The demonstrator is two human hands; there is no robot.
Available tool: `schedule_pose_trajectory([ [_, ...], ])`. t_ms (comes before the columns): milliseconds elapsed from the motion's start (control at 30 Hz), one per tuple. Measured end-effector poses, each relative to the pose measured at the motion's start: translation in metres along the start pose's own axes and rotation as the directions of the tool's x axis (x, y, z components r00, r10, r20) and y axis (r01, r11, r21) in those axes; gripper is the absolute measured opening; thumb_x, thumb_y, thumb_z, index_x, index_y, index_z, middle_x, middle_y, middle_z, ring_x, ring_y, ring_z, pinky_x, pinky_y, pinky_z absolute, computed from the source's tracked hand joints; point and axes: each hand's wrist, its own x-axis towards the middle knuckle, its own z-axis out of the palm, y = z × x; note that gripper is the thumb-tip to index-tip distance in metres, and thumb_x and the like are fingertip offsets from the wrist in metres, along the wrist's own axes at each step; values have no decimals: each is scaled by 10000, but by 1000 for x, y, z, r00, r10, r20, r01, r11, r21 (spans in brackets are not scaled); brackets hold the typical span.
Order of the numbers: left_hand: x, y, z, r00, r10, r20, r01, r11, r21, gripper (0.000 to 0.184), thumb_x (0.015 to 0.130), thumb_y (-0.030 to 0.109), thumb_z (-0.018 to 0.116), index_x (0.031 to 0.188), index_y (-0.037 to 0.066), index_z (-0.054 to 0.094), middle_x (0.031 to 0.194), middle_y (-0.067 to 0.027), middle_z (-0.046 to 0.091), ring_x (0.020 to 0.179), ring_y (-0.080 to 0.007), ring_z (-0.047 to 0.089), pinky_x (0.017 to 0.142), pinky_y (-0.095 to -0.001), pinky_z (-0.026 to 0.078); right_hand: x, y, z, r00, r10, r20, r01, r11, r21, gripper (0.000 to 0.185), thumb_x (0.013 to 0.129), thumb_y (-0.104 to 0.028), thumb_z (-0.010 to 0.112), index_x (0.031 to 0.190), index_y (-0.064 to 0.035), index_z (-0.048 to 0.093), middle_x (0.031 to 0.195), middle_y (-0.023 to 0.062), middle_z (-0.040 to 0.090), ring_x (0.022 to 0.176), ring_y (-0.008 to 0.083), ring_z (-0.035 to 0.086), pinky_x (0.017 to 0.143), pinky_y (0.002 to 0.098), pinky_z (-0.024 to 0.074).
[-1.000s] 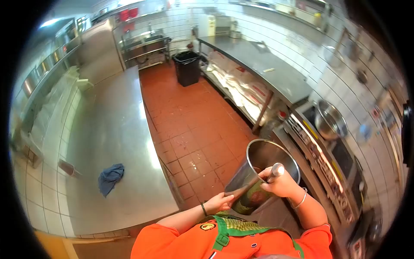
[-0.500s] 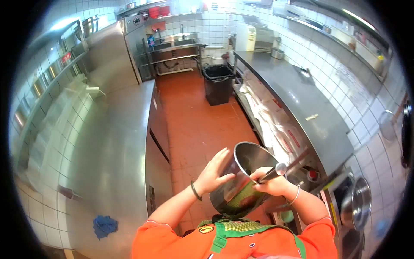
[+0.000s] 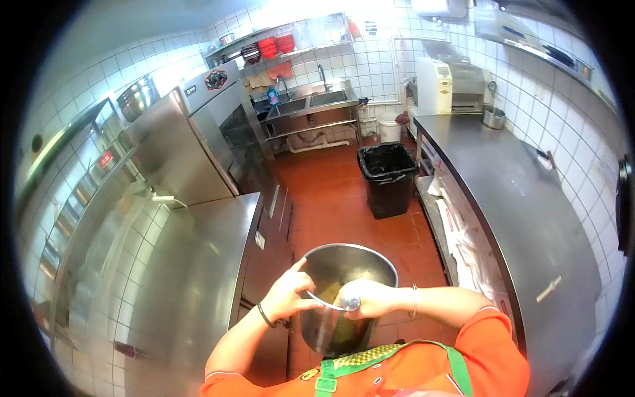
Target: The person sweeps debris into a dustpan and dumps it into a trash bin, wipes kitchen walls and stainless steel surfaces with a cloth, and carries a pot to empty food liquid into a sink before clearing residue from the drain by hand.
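A deep metal pot [image 3: 337, 334] hangs in front of my apron, above the floor, its mouth tilted up toward the camera. My left hand [image 3: 289, 291] grips its left rim, thumb and fingers on either side of the edge. My right hand [image 3: 365, 298] is closed at the near rim, round a metal handle [image 3: 350, 302] whose rounded end sticks out toward me. Some yellowish contents show inside the pot, too dim to make out. The rest of the handled tool is hidden by the hand and pot.
A steel worktop [image 3: 192, 264] runs along the left, beside a steel fridge [image 3: 175, 152]. A black bin [image 3: 389, 185] stands on the red floor ahead. The long counter [image 3: 509, 198] is at the right. A double sink [image 3: 311, 102] stands at the back.
The view has turned and moved toward the sink and bin. The pot has come off the stove side with my hands. My left hand let go of the handle and took the pot's rim.
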Motion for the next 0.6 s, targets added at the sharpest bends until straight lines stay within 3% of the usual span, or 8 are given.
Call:
schedule_pose_trajectory([
  [33, 23, -22, -8, 999, -35, -22, 35, 999, 38, 278, 600, 252, 757, 656, 80, 546, 707, -56, 578, 840, -247, 567, 994, -456, 320, 21, 23, -26, 1000, -5, 5, 5, 1000, 10, 189, 647, -121, 612, 710, 4, 486, 674, 171, 534, 628, 342, 518, 577, 390, 407],
  [67, 44, -44, -16, 991, 38, -130, -29, 997, 73, 311, 563, 275, 780, 631, 88, 542, 644, -42, 551, 754, -241, 561, 828, -400, 424, 43, 48, -50, 996, -38, 81, 38, 999, -2, 190, 673, -134, 614, 796, -6, 547, 723, 156, 564, 684, 320, 542, 622, 378, 425],
  [100, 67, -70, -19, 990, 36, -135, -26, 997, 73, 311, 563, 275, 780, 631, 88, 542, 644, -42, 551, 754, -241, 561, 828, -400, 424, 64, 76, -76, 985, -65, 158, 70, 997, -25, 223, 700, -147, 617, 881, -17, 607, 773, 141, 595, 740, 297, 567, 666, 367, 443],
  [200, 132, -164, -23, 974, 53, -219, -47, 998, 32, 368, 541, 336, 795, 582, 94, 521, 620, -40, 494, 608, -234, 460, 568, -332, 355, 128, 164, -148, 953, -123, 278, 131, 991, -11, 249, 749, -210, 640, 898, -14, 604, 770, 116, 582, 724, 258, 550, 665, 346, 436],
  [300, 208, -264, -52, 968, 37, -249, -13, 995, 100, 349, 511, 310, 811, 583, 105, 538, 621, -32, 520, 644, -224, 500, 613, -330, 383, 208, 235, -227, 939, -113, 325, 21, 962, 274, 240, 778, -194, 651, 951, -33, 612, 778, 63, 577, 731, 166, 537, 669, 298, 431],
  [433, 317, -379, -113, 981, 103, -162, -81, 987, 138, 357, 511, 316, 814, 572, 104, 533, 588, -30, 473, 613, -225, 465, 599, -337, 357, 311, 324, -324, 995, 63, 77, -86, 935, 344, 148, 791, -135, 630, 895, -31, 612, 781, 34, 590, 734, 122, 542, 685, 274, 446],
  [500, 372, -430, -137, 984, 93, -151, -71, 986, 148, 350, 554, 358, 777, 583, 86, 558, 578, -38, 467, 622, -222, 449, 628, -341, 363, 353, 368, -379, 958, 251, -140, -113, 775, 622, 100, 795, -115, 621, 792, -21, 589, 764, 41, 592, 730, 113, 546, 701, 259, 444],
  [600, 444, -525, -159, 990, 41, -138, -9, 975, 222, 367, 518, 356, 793, 573, 87, 549, 570, -34, 470, 620, -221, 463, 615, -329, 360, 412, 476, -444, 833, 378, -404, 188, 493, 849, 82, 828, -94, 583, 771, -35, 576, 703, 20, 549, 694, 107, 515, 683, 268, 434],
])
